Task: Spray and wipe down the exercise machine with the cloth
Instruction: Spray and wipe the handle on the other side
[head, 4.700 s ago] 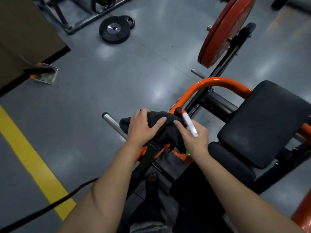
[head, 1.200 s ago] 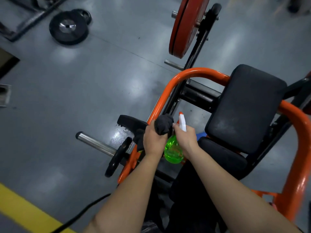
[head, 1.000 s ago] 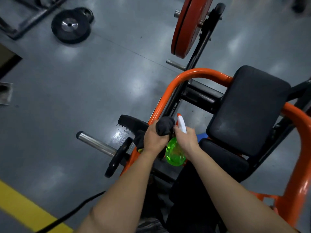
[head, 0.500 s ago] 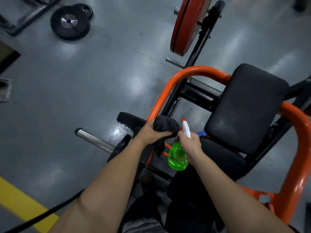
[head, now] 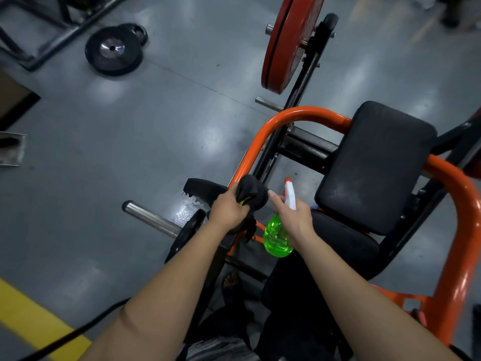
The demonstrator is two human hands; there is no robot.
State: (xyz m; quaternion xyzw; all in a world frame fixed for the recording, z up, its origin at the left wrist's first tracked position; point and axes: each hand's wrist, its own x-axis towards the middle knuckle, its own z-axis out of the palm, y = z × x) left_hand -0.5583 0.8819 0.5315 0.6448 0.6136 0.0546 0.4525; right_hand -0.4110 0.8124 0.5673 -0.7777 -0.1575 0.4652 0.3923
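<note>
- Your left hand has its grip clenched round the soft, bunched dark cloth, which sits against the glossy orange tubular frame, left of centre.
- Your right hand grasps the translucent green, bulb-shaped plastic spray bottle by its white trigger neck, just right of the cloth.
- The matte black cushioned pad sits to the right.
- A smooth chrome peg juts out to the left.

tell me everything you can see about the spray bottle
The spray bottle has a translucent, bright green, rounded body that looks plastic, a white trigger head and an orange nozzle tip pointing away from the person. The right hand grips its neck; nothing else visibly touches it. It sits just right of the dark cloth that the left hand holds on the orange frame.
</note>
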